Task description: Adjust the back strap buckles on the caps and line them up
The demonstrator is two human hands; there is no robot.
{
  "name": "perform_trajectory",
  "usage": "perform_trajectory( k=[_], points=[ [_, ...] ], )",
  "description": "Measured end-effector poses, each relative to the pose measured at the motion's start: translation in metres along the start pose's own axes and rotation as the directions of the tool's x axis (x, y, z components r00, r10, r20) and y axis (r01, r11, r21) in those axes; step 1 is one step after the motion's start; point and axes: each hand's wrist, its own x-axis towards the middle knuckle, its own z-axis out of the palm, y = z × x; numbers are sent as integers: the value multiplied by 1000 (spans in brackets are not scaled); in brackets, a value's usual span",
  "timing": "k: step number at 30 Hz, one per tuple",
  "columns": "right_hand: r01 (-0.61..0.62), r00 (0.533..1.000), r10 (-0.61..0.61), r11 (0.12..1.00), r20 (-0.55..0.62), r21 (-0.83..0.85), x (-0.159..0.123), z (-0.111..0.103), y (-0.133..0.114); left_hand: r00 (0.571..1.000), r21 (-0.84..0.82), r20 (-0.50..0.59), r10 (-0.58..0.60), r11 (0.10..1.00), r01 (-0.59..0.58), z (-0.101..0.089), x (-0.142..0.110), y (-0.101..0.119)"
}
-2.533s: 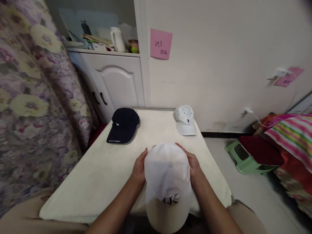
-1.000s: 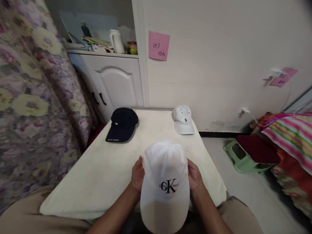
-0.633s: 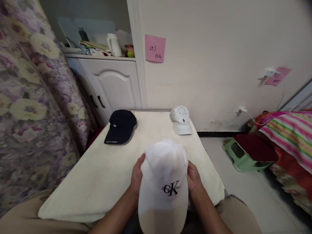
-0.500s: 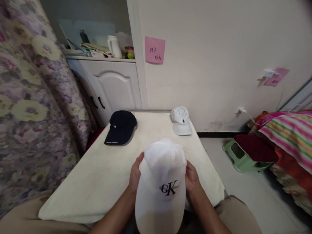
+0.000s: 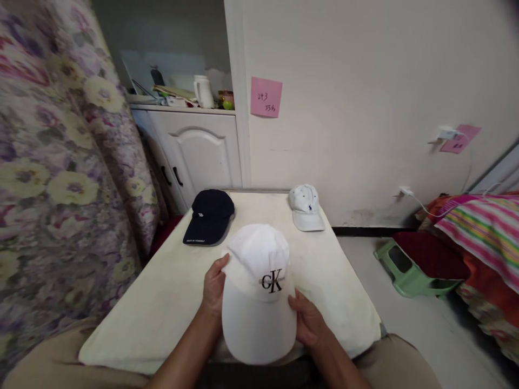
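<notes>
Between my two hands is a white baseball cap with a black "CK" logo, its brim facing me. My left hand grips the cap's left side, thumb on top and the other fingers hidden behind it. On the opposite side my right hand is closed on the edge near the brim. A dark navy cap lies at the back left of the cloth-covered table. At the back right sits a smaller pale cap with a small dark emblem.
Behind the table stand a white cabinet and a wall with a pink note. Floral curtains hang at the left. To the right are a green stool and a bed with a striped cover.
The white cap has moved slightly left and away from me, its brim now wholly in view. My right hand has slid lower, toward the brim. The whole view has shifted a little.
</notes>
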Motion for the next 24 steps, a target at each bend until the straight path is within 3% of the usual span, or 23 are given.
perform_trajectory(
  k=[5, 11, 18, 24],
  points=[
    [54, 999, -54, 996, 1, -64, 2, 0, -7, 994, 47, -109, -24, 998, 29, -4, -4, 2],
    [65, 998, -67, 991, -13, -121, 1, 0, -10, 979, 150, -146, 144, 981, -122, -9, -2, 4],
    [128, 990, -135, 984, -50, -128, 0, -5, -5, 977, 156, -211, 4, 987, 30, -28, 0, 0],
    [150, 982, -165, 976, -89, -158, -3, -5, -1, 939, 259, -308, 155, 963, -74, -36, -2, -9]
  ],
)
